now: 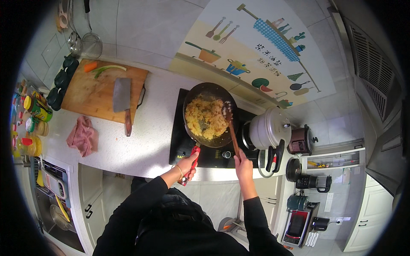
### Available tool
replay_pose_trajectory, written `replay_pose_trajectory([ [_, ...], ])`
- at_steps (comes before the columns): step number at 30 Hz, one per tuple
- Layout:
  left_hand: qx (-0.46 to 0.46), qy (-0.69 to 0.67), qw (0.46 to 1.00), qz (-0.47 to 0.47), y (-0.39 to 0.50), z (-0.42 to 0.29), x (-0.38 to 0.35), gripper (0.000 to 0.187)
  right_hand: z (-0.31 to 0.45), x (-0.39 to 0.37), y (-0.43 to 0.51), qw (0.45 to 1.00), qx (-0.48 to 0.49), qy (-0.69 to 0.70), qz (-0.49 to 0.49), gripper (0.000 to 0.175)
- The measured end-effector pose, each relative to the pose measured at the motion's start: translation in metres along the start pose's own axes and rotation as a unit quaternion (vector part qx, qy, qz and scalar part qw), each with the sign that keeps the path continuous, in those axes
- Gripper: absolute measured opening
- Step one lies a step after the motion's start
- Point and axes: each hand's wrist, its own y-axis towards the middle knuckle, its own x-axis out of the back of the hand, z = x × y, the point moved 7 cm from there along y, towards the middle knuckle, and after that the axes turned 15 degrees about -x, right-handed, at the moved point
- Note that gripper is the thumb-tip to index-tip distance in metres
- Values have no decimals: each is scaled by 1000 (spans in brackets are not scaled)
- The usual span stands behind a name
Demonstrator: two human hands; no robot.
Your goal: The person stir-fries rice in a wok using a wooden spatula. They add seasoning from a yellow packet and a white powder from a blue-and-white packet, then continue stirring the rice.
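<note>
A dark frying pan [225, 140] rests on the black induction cooktop [179, 128], with yellow fried rice [205, 120] spread over its base. Around the pan's red handle [196, 152], near the counter's front edge, my left hand [187, 166] is closed. My right hand [244, 164] grips a wooden spatula [234, 137] by its shaft. The spatula's head reaches into the right side of the pan, where some paler rice clings; its tip is partly hidden there.
Right of the pan stands a silver pressure cooker [267, 128] with black handles. On the left, a cleaver [122, 96] lies on a wooden cutting board [86, 92] with a carrot piece [90, 66] and a scallion [109, 69]. A pink cloth [83, 136] and several condiment jars [38, 108] are nearby.
</note>
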Motion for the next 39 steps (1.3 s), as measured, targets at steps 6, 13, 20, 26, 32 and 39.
replay_pose_trajectory([
  [6, 26, -21, 999, 5, -1, 4, -1, 55, 22, -26, 2, 993, -26, -99, 58, 37],
  [13, 7, -11, 1000, 5, 0, 2, 0, 56, 22, -12, -34, 995, 66, -32, 71, 39],
  [20, 14, -16, 1000, 10, -1, 2, -1, 56, -9, -7, -12, 996, -11, -75, 42, 37],
  [26, 32, -11, 999, 3, 0, 3, 1, 57, 18, 0, -46, 996, 36, 15, 76, 37],
  [32, 22, -3, 1000, 17, -1, 1, 2, 56, 9, 37, -9, 999, 6, -34, 27, 34],
  [39, 9, -2, 1000, 16, -5, -3, 0, 54, 10, 45, 27, 970, -110, -125, 176, 31],
])
